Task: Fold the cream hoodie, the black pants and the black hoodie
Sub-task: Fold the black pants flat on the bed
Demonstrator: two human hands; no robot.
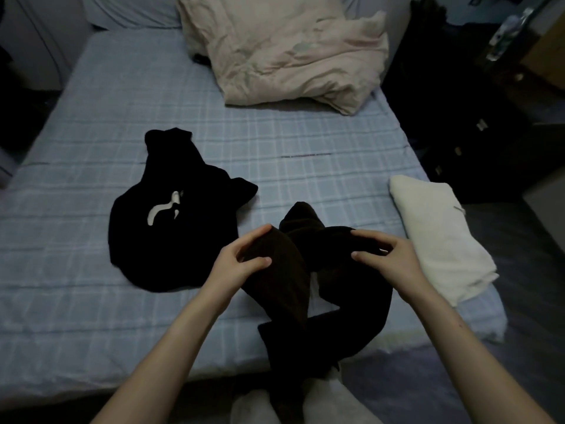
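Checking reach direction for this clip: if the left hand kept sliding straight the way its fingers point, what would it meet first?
The left hand points up-right across the black pants, so it would probably meet the right hand first, though depth is unclear.

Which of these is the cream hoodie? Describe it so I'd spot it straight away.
Start at the blue checked bed and go to its near right corner. The cream hoodie lies there, already folded into a neat pale block, the only light garment beside two dark ones.

Home bedroom: bed (122, 133) with blue checked sheet, rumpled pillow (284, 47), dark dresser (477, 130) alongside.
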